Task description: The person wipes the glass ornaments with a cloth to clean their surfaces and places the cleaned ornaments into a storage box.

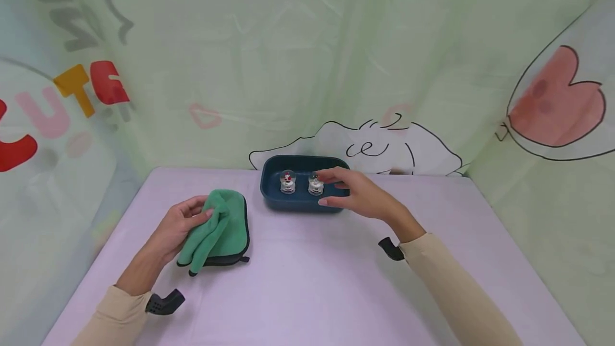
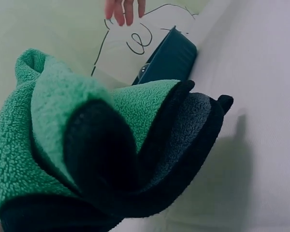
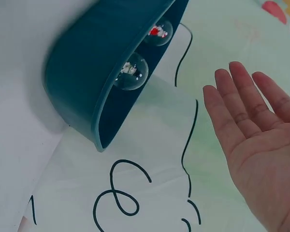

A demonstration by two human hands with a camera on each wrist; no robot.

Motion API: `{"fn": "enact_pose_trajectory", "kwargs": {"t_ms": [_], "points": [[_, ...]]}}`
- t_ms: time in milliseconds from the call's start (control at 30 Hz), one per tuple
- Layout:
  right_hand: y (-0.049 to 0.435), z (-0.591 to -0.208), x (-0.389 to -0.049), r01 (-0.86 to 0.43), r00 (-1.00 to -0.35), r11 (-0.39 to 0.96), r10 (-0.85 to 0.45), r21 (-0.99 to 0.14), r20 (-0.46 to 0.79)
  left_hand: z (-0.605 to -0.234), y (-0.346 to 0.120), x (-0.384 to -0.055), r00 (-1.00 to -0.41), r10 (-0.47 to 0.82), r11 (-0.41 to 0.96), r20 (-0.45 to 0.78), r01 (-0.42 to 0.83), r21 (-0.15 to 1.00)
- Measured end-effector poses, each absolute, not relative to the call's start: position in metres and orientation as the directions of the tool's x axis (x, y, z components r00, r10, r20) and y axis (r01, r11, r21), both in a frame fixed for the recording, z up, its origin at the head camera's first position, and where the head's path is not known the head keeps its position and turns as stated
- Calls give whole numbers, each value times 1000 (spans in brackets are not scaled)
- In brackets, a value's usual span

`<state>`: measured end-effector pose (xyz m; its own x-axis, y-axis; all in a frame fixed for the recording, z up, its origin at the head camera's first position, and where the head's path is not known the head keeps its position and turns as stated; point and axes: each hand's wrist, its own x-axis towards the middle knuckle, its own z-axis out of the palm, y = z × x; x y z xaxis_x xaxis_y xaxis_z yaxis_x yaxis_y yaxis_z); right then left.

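My left hand (image 1: 180,227) pinches a folded green cloth (image 1: 232,223) with dark edging, its front part bunched and lifted above the table; a grey underside shows in the left wrist view. Over the right part of a dark blue bin (image 1: 300,206), my right hand (image 1: 360,192) hovers with fingers extended, holding nothing. Two small snow globes stand in the bin. The left globe (image 1: 288,181) has a red and white figure inside. Beside it, the right globe (image 1: 315,185) is partly covered by my right fingertips in the head view; the right wrist view shows the hand apart from it.
The table (image 1: 298,282) has a pale lilac cover. Behind the bin hangs a pale green printed curtain (image 1: 269,68), which also closes off both sides. The bin stands near the table's back edge, to the right of the cloth.
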<state>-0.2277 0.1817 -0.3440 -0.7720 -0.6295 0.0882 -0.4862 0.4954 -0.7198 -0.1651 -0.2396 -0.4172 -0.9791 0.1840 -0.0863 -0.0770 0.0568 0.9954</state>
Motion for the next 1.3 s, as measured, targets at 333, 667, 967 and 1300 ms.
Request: {"fn": "enact_pose_trajectory", "kwargs": {"t_ms": [333,667,967,1300], "points": [[191,-344,-202,-525,-763,484,-631,-700,137,-423,-245,-168,-966,213,139,-143,-115,984],[212,-347,-185,-511,-785,509,-604,-692,135,-424,-262,-165,-968,193,391,-161,-75,917],[228,-351,-173,-512,-802,536,-578,-671,149,-419,-277,-164,-975,208,428,-72,24,903],[238,-357,-158,-524,-820,591,-546,-613,173,-397,-268,-159,-989,137,547,53,120,828]]}}
